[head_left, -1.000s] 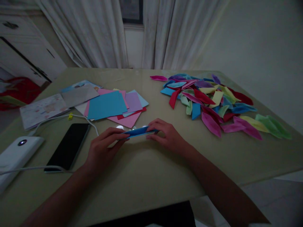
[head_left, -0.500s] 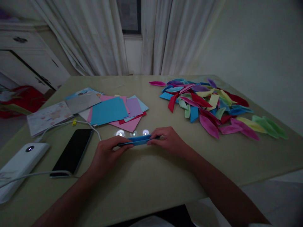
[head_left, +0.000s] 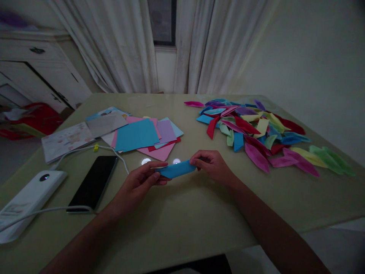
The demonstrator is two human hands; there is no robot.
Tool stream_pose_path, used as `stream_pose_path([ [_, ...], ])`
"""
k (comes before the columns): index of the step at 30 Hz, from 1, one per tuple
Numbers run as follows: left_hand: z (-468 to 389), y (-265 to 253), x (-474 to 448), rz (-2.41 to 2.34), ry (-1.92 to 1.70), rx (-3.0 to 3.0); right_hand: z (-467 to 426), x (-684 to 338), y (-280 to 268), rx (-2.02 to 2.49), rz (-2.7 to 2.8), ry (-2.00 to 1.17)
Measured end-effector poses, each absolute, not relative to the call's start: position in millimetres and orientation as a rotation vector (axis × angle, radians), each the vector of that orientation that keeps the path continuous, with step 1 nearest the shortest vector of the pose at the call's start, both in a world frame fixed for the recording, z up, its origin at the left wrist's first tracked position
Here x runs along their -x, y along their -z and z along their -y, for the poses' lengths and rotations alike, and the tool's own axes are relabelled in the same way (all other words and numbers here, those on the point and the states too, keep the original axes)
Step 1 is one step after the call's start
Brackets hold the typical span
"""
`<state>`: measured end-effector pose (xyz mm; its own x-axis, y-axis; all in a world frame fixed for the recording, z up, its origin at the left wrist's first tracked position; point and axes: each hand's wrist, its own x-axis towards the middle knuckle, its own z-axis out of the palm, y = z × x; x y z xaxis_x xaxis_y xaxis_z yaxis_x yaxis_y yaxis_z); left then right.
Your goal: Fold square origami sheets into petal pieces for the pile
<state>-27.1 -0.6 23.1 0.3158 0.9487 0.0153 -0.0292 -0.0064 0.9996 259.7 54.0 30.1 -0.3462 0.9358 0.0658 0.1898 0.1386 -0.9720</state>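
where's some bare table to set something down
Bare table shows between left forearm and right forearm, nearer than the held blue paper; between the paper sheets and the pile of folded pieces; and right of the right forearm, before the pile. Left is crowded by phone, power bank and cable, far right by the pile.

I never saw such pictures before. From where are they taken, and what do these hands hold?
No machine here: a person works bare-handed. Every picture comes from one camera worn on the head, looking forward and down. The left hand and right hand hold a narrow blue strip, apparently folded paper, one at each end. On the table, to the left, lie coloured sheets, a dark phone and a white device with a cable; to the right, a pile of colourful pieces.
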Motion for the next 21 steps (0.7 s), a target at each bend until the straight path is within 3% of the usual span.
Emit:
stream_pose_path([
  [21,-7.0,-16.5,28.4,-1.112,-1.037,-1.331,-53.3,-261.1,-30.8,1.069,1.670,-1.312],
])
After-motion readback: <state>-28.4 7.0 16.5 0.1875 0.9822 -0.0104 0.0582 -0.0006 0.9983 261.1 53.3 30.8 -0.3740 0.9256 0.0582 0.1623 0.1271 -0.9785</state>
